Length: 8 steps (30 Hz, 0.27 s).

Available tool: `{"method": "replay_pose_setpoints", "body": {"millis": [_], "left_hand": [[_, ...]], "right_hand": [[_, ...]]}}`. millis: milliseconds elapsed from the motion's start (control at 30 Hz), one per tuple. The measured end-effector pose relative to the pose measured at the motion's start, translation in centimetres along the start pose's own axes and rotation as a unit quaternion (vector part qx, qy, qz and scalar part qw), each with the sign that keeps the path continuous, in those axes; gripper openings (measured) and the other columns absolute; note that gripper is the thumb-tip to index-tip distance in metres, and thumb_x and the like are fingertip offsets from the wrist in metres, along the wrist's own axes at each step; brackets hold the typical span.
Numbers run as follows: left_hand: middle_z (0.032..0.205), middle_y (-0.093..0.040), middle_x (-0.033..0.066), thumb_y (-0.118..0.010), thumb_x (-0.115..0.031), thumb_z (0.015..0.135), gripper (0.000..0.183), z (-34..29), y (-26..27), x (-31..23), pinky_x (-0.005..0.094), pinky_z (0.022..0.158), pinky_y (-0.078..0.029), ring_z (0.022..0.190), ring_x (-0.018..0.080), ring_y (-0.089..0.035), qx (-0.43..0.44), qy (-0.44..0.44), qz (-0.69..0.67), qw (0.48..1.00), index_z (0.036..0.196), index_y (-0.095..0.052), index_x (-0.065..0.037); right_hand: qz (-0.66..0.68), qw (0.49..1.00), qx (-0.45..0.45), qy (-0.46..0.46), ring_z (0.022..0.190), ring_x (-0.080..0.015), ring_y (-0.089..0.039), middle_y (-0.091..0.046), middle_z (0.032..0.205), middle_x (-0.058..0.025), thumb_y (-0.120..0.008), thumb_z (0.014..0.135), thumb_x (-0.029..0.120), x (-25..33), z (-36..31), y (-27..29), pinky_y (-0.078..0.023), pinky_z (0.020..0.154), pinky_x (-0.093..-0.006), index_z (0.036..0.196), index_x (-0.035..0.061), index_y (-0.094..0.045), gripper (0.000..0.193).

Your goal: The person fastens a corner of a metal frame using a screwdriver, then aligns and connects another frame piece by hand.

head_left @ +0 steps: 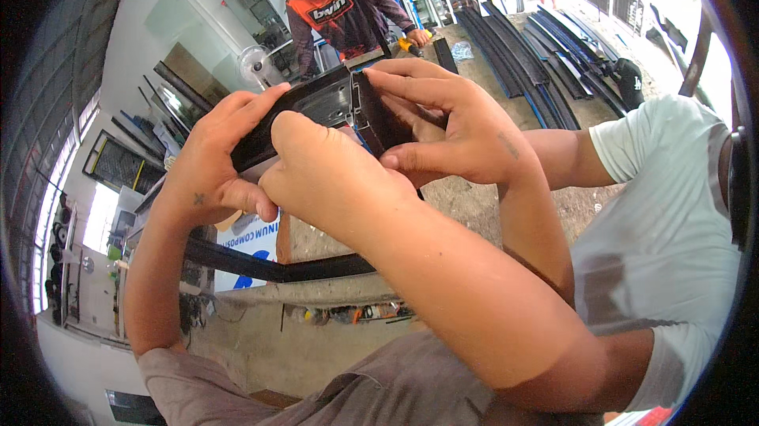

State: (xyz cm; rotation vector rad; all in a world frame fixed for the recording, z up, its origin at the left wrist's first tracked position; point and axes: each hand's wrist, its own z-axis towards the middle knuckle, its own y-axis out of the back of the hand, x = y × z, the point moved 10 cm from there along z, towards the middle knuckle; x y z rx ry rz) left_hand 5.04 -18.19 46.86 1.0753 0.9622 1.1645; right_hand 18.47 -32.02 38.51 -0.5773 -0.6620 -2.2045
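Black metal frame profiles (315, 102) meet at a joint in front of me, where the hollow end of an upright piece (379, 121) shows its inner channels. My left hand (225, 137) grips the left side of the frame, index finger along the top and thumb below. Around the upright piece's right side my right hand (462, 113) is closed, fingertips on its top edge and thumb lower down. Between my hands reaches a co-worker's fist (320, 161) from the right, close against the joint; what it holds is hidden. The co-worker's forearm crosses in front of mine.
A co-worker in a pale shirt (656, 228) stands close at my right. Another person (340, 15) leans in opposite, near a yellow drill (413, 46). A fan (257, 66) stands at back left. Long dark profiles (506, 54) lie at far right. Below is a printed board (249, 248).
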Motion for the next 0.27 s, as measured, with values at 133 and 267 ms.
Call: {"method": "replay_pose_setpoints", "body": {"millis": [133,267], "left_hand": [[0.115,-0.062,0.0186,-0.071,-0.093,0.04,0.142,0.49,-0.02,-0.59,0.043,0.093,-0.051,0.107,0.0383,-0.064,-0.004,-0.029,0.009,1.0,0.146,-0.052,0.0],[0.116,-0.062,0.0199,-0.067,-0.094,0.049,0.135,0.61,-0.02,-0.92,0.0428,0.094,-0.05,0.108,0.0381,-0.064,0.004,-0.03,0.013,0.999,0.148,-0.052,-0.003]], "right_hand": [[0.033,0.999,-0.031,0.014,0.126,-0.031,-0.059,-0.058,0.14,-0.0201,-0.09,0.074,0.03,-0.66,0.13,0.26,-0.045,0.107,-0.0371,0.136,-0.0075,-0.061,0.078],[-0.01,1.0,-0.015,0.014,0.127,-0.0314,-0.059,-0.056,0.145,-0.0191,-0.089,0.075,0.031,-0.4,0.06,0.08,-0.044,0.109,-0.0371,0.142,-0.0009,-0.059,0.08]]}}
